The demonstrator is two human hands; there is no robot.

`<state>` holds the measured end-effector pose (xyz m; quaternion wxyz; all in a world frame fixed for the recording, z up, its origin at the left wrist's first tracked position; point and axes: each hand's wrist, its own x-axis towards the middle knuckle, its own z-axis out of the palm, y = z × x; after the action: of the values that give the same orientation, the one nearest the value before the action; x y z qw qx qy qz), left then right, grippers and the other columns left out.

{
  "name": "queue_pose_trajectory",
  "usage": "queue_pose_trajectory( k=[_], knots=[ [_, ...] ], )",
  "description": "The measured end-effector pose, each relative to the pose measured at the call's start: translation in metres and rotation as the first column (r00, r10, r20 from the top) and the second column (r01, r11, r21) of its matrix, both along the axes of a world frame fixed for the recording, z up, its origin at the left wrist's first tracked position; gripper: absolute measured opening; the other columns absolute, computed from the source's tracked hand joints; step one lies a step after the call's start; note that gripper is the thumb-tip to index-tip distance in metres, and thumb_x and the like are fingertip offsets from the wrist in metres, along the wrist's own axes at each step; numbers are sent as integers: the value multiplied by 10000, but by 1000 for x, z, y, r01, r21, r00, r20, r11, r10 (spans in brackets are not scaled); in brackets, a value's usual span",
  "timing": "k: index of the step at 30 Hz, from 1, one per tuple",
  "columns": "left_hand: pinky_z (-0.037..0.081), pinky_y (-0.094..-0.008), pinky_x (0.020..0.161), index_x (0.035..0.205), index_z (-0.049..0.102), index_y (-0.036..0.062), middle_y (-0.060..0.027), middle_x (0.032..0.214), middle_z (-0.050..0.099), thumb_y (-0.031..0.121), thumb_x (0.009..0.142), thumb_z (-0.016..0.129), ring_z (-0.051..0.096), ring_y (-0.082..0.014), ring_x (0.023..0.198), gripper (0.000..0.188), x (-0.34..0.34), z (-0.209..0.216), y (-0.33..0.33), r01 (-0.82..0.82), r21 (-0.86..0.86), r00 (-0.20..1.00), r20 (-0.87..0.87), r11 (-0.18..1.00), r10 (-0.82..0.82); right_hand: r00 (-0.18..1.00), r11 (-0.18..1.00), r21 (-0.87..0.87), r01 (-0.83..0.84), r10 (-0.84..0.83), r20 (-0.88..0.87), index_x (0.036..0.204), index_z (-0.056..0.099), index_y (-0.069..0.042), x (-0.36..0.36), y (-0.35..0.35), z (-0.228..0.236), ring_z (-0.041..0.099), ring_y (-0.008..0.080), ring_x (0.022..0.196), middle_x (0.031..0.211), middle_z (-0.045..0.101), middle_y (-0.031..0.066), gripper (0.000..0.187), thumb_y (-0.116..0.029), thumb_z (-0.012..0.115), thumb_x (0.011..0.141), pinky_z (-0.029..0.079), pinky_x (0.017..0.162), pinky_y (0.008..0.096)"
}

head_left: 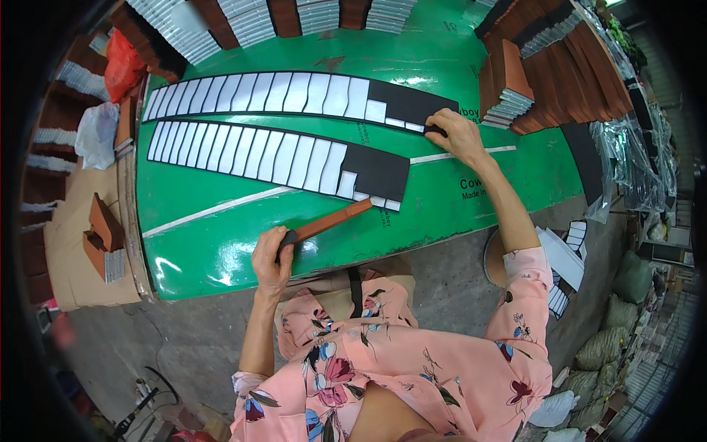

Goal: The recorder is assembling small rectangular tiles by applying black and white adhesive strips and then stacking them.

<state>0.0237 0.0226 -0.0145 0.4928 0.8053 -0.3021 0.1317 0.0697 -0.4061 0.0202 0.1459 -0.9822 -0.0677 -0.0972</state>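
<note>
On the green tabletop [213, 254] lie two long black panels with overlapping white pieces in rows, a far panel [276, 92] and a near panel [269, 156]. Both have a bare black part toward the right. My right hand [455, 135] grips the right end of the far panel with bent fingers. In my left hand [272, 258] is a narrow reddish-brown strip [331, 221], dark at the held end. Its far tip reaches the lower right edge of the near panel; whether it touches cannot be told.
Stacks of brown-and-silver folded pieces line the back, and more brown stacks [567, 74] stand at the right. A small brown pile [107, 243] and a white plastic bag [97, 136] are on cardboard at the left. White-and-black pieces [563, 258] lie below the table's right side.
</note>
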Motion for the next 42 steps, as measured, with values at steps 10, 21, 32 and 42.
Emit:
queue_pose_trajectory(
  k=[10,21,32,42],
  knots=[
    [493,-363,700,1085,574,-6,-199,949,617,-34,768,635,606,-331,801,324,-1,6,-3,-59,-1,998,-28,998,58,963,772,575,270,-220,-156,939,640,-53,-8,-16,-34,589,96,793,894,624,11,180,-188,649,820,466,682,231],
    [486,-358,671,1069,587,21,-150,950,632,21,759,662,609,-303,785,318,10,20,11,-20,42,999,36,999,18,984,-299,941,160,-27,-176,1138,519,-12,-42,45,-4,624,197,893,1017,622,130,228,-111,507,932,577,704,306],
    [396,-421,867,1182,517,9,-142,1164,534,121,771,673,524,-322,1026,453,-4,44,15,-279,192,946,224,941,235,884,9,931,365,310,-349,1113,570,17,-83,162,33,598,141,868,1031,616,87,279,11,589,834,514,749,252],
    [467,-330,656,987,630,19,-101,919,592,79,637,766,580,-244,771,380,-40,74,-36,165,-112,978,-108,980,-177,801,436,886,157,469,-373,1196,517,7,-107,191,68,641,123,833,983,677,104,405,4,633,809,523,730,247]
  ],
)
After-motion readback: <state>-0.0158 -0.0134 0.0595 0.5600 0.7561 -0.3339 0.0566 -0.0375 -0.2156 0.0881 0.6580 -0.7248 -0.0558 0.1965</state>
